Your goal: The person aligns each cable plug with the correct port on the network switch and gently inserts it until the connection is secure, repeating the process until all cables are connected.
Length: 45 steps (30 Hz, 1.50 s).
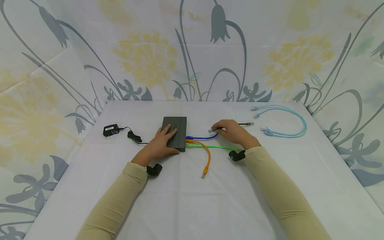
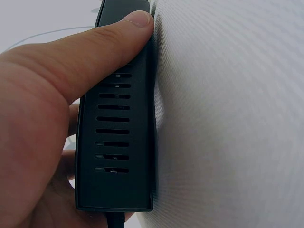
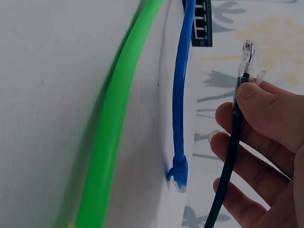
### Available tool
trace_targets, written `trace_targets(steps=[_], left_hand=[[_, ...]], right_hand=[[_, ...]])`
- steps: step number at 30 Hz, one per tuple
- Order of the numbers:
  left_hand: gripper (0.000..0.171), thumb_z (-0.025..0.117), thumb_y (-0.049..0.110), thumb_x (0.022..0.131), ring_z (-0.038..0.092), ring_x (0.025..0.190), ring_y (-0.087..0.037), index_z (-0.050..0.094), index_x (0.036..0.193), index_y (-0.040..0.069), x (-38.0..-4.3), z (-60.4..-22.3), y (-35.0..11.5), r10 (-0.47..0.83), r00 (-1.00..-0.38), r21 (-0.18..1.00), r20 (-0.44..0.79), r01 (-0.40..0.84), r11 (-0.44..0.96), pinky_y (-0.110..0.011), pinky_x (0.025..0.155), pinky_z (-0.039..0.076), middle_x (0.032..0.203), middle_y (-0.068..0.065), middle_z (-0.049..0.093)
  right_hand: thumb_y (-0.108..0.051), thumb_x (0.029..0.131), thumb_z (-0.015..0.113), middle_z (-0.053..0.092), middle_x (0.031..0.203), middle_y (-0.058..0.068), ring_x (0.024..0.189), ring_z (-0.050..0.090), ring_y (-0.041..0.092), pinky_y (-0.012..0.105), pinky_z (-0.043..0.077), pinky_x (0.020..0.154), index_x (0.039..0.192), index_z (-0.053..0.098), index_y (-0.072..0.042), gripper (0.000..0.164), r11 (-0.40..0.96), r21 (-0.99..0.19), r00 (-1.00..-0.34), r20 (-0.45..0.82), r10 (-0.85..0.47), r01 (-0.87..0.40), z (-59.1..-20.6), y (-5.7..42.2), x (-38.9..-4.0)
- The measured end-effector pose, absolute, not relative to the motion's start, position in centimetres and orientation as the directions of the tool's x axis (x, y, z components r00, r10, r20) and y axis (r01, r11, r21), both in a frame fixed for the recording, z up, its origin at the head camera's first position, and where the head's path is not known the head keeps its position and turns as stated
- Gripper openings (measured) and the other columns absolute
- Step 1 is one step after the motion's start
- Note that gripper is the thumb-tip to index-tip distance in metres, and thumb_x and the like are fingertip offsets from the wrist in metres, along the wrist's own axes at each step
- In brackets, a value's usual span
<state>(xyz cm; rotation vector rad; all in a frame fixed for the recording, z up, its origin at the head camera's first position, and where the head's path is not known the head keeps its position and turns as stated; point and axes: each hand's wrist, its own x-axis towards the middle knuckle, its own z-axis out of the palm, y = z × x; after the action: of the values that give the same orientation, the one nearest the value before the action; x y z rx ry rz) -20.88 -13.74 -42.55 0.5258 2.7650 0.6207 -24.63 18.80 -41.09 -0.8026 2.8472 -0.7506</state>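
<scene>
A dark grey network switch (image 1: 181, 133) lies flat on the white-covered table. My left hand (image 1: 160, 143) rests on it, fingers spread over the top and the thumb (image 2: 109, 42) along its slotted side. My right hand (image 1: 234, 131) pinches a black network cable (image 3: 230, 147) just behind its clear plug (image 3: 247, 57). That plug is raised, apart from the switch and pointing towards its row of ports (image 3: 201, 21). Blue (image 1: 201, 138), orange (image 1: 208, 153) and green (image 1: 216, 146) network cables run from the switch's right side. The green one's far end is hidden by my right wrist.
A black power adapter (image 1: 111, 130) lies on the left, its bundled cord (image 1: 134, 136) leading towards the switch. Two light blue network cables (image 1: 304, 126) curve together at the back right. A flower-patterned cloth (image 1: 198, 50) hangs behind the table.
</scene>
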Motion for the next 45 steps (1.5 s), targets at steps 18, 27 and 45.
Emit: trace_targets(steps=[18, 27, 45], left_hand=[[0.099, 0.074, 0.053, 0.08, -0.001, 0.147, -0.049, 0.019, 0.156, 0.021, -21.1, -42.7, -13.8, 0.398, -0.902, 0.452, -0.165, 0.29, 0.844, -0.064, 0.111, 0.027, 0.165, -0.011, 0.0], [0.098, 0.074, 0.052, 0.08, -0.002, 0.147, -0.049, 0.02, 0.156, 0.021, -21.0, -42.8, -13.8, 0.398, -0.903, 0.457, -0.164, 0.288, 0.842, -0.064, 0.111, 0.027, 0.165, -0.011, 0.0], [0.098, 0.074, 0.051, 0.081, -0.003, 0.147, -0.048, 0.02, 0.156, 0.02, -20.9, -42.6, -13.7, 0.397, -0.902, 0.459, -0.167, 0.285, 0.842, -0.063, 0.112, 0.025, 0.165, -0.011, 0.0]], right_hand=[[-0.019, 0.097, 0.06, 0.067, 0.112, 0.004, 0.102, 0.062, 0.02, 0.038, 0.05, 0.089, 0.118, 0.07, -0.013, 0.024, 0.74, -0.456, -0.847, 0.064, -0.527, -0.495, -41.7, 16.4, -24.9], [-0.019, 0.097, 0.059, 0.066, 0.114, 0.004, 0.104, 0.061, 0.021, 0.039, 0.049, 0.092, 0.119, 0.069, -0.012, 0.025, 0.748, -0.461, -0.853, 0.041, -0.52, -0.478, -41.8, 15.0, -24.7], [-0.017, 0.098, 0.058, 0.067, 0.113, 0.006, 0.101, 0.063, 0.02, 0.037, 0.052, 0.088, 0.12, 0.067, -0.009, 0.025, 0.726, -0.498, -0.847, 0.033, -0.531, -0.474, -42.2, 12.5, -24.6]])
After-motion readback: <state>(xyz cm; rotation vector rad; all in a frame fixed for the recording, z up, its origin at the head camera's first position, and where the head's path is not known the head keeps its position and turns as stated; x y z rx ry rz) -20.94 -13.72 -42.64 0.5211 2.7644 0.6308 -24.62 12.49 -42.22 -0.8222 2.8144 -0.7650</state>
